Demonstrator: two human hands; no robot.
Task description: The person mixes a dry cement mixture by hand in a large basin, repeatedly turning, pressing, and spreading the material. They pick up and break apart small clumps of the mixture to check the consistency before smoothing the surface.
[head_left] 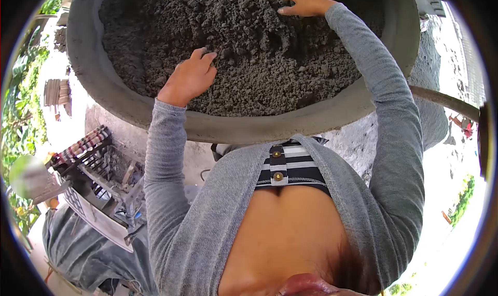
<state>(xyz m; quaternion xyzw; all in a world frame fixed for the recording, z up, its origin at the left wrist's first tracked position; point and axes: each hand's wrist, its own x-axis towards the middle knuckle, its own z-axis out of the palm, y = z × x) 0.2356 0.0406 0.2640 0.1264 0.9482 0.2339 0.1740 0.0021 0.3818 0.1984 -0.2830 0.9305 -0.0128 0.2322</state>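
A wide, round grey basin (249, 129) fills the top of the view, holding dark, crumbly, soil-like material (249, 88). Over the left part of this material is my left hand (191, 77), its fingers bent but apart, with dirt on the tips. Nothing shows in its grasp. Farther off, near the far right of the heap, my right hand (305, 4) has thumb and fingers spread, fingertips at the crumbly surface. Whether either hand presses into the material is hard to tell. Grey sleeves cover both arms.
At lower left stands a cluttered box-like holder (101, 202) with tools and a checked cloth (83, 144), beside dark grey fabric (96, 249). A brown pole or pipe (448, 101) meets the basin's right side. Green plants (23, 99) grow at the left.
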